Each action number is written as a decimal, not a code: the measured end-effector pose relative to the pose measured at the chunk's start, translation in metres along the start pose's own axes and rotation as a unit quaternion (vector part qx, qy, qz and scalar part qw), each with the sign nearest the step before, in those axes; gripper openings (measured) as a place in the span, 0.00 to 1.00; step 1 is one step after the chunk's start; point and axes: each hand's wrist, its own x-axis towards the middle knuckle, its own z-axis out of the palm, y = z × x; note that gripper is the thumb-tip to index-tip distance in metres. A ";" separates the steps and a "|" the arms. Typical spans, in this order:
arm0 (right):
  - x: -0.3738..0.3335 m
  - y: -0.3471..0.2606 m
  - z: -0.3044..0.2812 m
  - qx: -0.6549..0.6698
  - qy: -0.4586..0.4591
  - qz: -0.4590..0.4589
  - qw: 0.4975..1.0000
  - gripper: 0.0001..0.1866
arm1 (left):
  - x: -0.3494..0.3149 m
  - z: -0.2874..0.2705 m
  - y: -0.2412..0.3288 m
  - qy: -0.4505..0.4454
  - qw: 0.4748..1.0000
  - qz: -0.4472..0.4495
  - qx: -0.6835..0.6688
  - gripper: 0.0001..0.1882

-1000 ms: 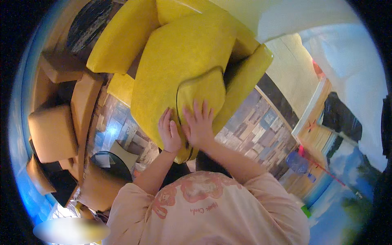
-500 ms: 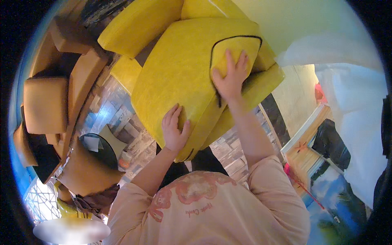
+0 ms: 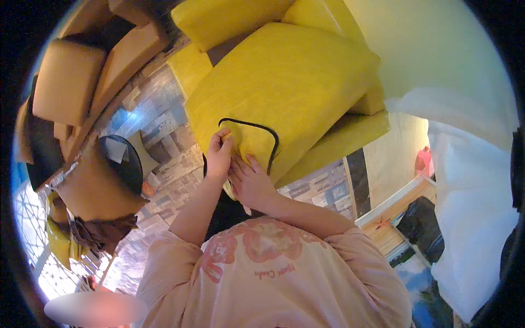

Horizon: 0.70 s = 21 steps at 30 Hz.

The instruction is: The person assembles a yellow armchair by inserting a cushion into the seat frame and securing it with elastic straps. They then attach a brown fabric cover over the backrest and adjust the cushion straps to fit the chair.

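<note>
A large yellow seat cushion [image 3: 290,71] rests tilted across the yellow armchair [image 3: 235,19] in front of me. At its near corner lies a yellow fabric flap [image 3: 254,139] with a curved black edge. My left hand [image 3: 219,158] is closed, its fingertips pinching the flap near the left end of that edge. Close beside it, my right hand [image 3: 251,183] lies against the lower part of the flap with its fingers stretched out. What lies beneath my right palm is hidden.
Brown upholstered seats [image 3: 71,79] stand on the left, near a small round dark table [image 3: 126,158] with paper on it. White wrapping sheet [image 3: 473,208] hangs on the right, beside a wooden frame [image 3: 377,232] and a black bag [image 3: 421,227].
Both hands have come together at the cushion's near corner; my right hand moved down and left from the far side. The black-edged flap now lies at the near corner.
</note>
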 end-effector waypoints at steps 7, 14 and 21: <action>0.057 0.059 -0.051 0.032 -0.178 0.018 0.983 0.31 | -0.004 -0.061 -0.029 0.062 0.998 -0.001 0.015 0.15; 0.083 0.053 -0.043 -0.014 -0.274 -0.030 0.961 0.35 | -0.046 -0.069 -0.065 0.163 0.977 -0.078 -0.111 0.11; 0.025 -0.053 -0.003 -0.112 -0.281 -0.234 0.924 0.24 | -0.052 -0.096 -0.090 0.222 0.973 0.030 -0.062 0.12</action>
